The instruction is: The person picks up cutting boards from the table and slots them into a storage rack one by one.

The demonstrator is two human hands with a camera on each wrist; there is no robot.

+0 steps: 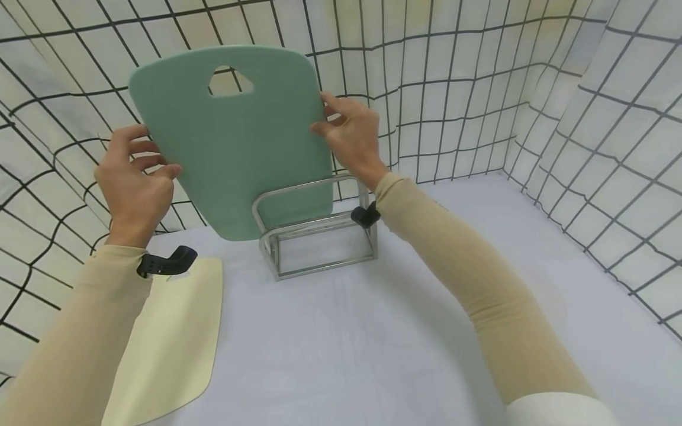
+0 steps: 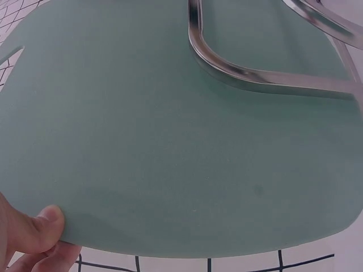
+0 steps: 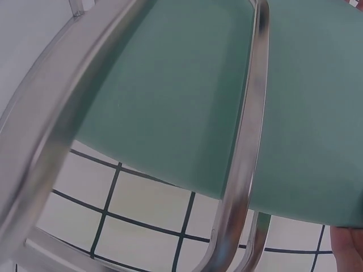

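A green cutting board with a handle hole near its top stands upright, tilted a little, its lower right part behind the front loops of a metal rack. My left hand pinches the board's left edge, thumb on the near face. At the right edge, higher up, my right hand holds the board between thumb and fingers. The left wrist view shows the left thumb pressed on the board near its rim. In the right wrist view, a rack bar crosses in front of the green surface.
A pale yellow cutting board lies flat on the white tabletop at the left, partly under my left forearm. Behind and to the right hangs a white cloth with a dark grid.
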